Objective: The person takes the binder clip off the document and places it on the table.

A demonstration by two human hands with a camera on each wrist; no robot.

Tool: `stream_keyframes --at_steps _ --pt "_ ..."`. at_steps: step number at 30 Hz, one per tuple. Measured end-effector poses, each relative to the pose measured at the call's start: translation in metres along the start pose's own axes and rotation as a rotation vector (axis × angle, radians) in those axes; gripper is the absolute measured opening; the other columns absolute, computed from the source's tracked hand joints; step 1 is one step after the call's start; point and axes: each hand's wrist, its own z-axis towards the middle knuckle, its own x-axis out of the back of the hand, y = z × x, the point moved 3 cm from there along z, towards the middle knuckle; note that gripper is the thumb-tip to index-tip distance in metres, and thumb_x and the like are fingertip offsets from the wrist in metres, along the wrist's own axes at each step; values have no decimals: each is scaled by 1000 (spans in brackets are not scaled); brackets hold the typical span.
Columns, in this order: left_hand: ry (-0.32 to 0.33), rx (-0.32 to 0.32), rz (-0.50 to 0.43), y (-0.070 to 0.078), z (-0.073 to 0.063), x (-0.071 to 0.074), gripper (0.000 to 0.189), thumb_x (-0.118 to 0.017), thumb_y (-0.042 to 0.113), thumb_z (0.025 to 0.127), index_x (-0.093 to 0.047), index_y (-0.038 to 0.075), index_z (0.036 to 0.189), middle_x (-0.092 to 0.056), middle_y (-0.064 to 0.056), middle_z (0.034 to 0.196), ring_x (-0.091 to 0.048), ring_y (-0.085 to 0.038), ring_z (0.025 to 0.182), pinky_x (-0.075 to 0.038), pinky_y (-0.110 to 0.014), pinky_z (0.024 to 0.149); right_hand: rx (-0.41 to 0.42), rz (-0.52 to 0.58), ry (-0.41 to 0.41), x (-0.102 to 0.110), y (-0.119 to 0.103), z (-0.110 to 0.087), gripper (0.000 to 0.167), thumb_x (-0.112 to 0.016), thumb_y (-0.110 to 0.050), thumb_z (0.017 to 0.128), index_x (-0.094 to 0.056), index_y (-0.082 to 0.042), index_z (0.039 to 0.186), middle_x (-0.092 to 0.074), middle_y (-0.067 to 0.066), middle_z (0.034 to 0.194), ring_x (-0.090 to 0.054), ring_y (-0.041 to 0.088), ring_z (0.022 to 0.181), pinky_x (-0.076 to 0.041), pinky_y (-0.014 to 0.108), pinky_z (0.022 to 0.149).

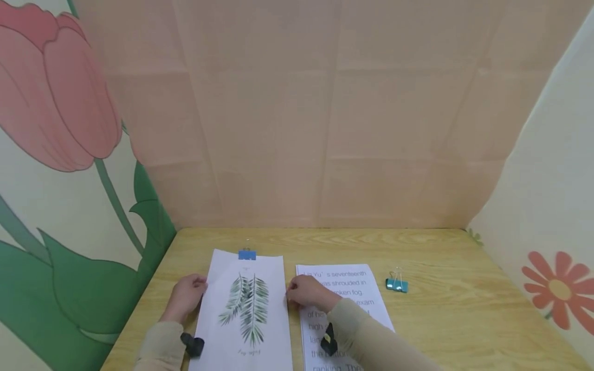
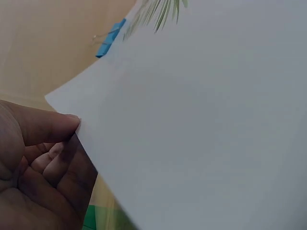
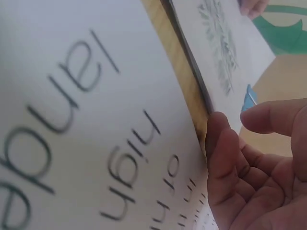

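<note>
A clipped paper stack [image 1: 248,304] lies in front of me, its top sheet printed with green palm leaves and upside-down lettering. A blue binder clip [image 1: 247,255] grips its far edge. My left hand [image 1: 185,296] pinches the left edge near the far corner, thumb on top, fingers underneath in the left wrist view. At the right edge my right hand [image 1: 303,291] holds the stack between thumb and curled fingers. That hand's wrist and sleeve pass over a second pile of printed sheets [image 1: 348,278], hiding part of its text.
A teal binder clip [image 1: 397,285] rests on the wooden table [image 1: 445,319] right of the printed sheets, its wire handles pointing away. A pinkish backdrop [image 1: 325,129] stands at the table's far edge, with flower-patterned walls [image 1: 65,98] on both sides.
</note>
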Motion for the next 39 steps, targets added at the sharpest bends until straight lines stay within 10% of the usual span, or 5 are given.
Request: stream_keyframes --at_steps 11,26,39 --pt "15 -37 -53 -2 -1 0 25 -52 8 106 -62 -7 123 -66 -25 117 -64 -34 102 -54 -49 86 89 -33 116 23 -13 16 9 -63 -13 97 -67 -5 99 -64 3 79 -59 16 68 -50 30 61" --pt "39 -93 -128 -6 -5 1 25 -51 9 108 -62 -5 125 -66 -21 117 -62 -31 102 -54 -44 85 240 -137 233 39 -66 33 43 -58 -17 104 -55 3 142 -57 21 143 -52 38 134 -44 51 109" --pt "37 -126 -165 -4 -13 -6 23 -53 9 107 -64 -3 123 -67 -16 113 -62 -26 98 -53 -37 81 347 -142 206 35 -92 43 53 -57 -20 104 -46 5 150 -50 23 151 -46 40 140 -36 51 116"
